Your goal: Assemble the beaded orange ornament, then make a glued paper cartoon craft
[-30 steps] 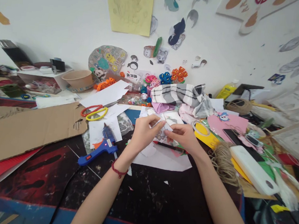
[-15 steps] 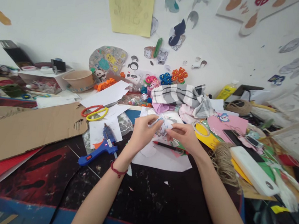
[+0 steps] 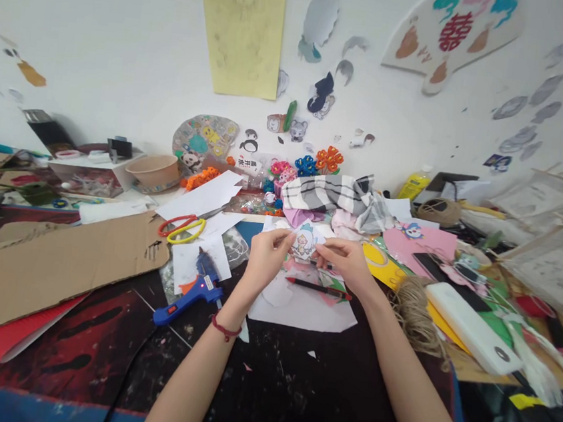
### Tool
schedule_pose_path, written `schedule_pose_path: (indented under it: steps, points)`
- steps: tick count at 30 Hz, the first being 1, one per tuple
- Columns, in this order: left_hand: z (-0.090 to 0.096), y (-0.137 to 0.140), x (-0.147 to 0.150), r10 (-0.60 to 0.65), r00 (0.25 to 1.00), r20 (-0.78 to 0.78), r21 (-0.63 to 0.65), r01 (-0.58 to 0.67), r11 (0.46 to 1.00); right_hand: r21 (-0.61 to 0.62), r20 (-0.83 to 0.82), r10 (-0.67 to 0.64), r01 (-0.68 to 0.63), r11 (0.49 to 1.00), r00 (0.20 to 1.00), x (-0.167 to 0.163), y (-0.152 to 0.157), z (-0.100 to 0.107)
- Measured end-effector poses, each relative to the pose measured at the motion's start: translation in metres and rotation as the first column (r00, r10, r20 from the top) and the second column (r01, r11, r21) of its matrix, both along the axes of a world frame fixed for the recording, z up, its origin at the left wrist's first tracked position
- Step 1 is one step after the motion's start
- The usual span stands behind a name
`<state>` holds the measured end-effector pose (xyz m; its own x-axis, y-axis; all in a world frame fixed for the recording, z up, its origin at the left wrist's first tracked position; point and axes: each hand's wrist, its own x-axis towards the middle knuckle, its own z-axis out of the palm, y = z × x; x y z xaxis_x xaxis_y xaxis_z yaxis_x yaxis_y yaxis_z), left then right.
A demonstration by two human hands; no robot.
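Observation:
Between my two hands is a small paper cutout (image 3: pixel 304 241) with a printed cartoon figure, its face turned toward me. My left hand (image 3: pixel 271 253) pinches its left edge with thumb and fingers. At its right edge, my right hand (image 3: pixel 349 262) grips it the same way. Below the hands, a black-and-red pen (image 3: pixel 318 287) lies across a white paper sheet (image 3: pixel 301 312). Left of my left wrist rests a blue glue gun (image 3: pixel 192 295) with a small light on its body. Scissors (image 3: pixel 182 227) with red and yellow handles lie behind the glue gun.
A cardboard sheet (image 3: pixel 59 261) covers the table's left side. On the right are a twine bundle (image 3: pixel 414 312), a white oblong device (image 3: pixel 473 328) and pink paper (image 3: pixel 421 246). Checked cloth (image 3: pixel 333 193) is heaped at the back near the wall, beside a yellow bottle (image 3: pixel 415 183).
The paper cutout has turned more upright and its printed face shows more plainly. My left hand has shifted its fingers to the cutout's edge. The head view has tilted upward.

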<state>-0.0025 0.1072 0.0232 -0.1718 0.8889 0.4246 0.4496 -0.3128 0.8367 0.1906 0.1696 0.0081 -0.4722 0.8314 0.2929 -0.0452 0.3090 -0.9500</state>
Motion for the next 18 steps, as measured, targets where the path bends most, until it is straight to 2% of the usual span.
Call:
schedule_pose_path:
  steps: [10, 18]
  points:
    - [-0.002, 0.024, 0.001, -0.036, 0.99, 0.135, -0.054, 0.044, 0.998, 0.014, -0.046, -0.036, 0.037, 0.999, 0.998, 0.002, 0.008, 0.0]
    - [0.002, 0.048, 0.009, -0.134, 0.975, 0.179, -0.046, 0.145, 0.988, 0.008, -0.112, -0.131, 0.133, 0.991, 0.985, 0.002, 0.014, -0.004]
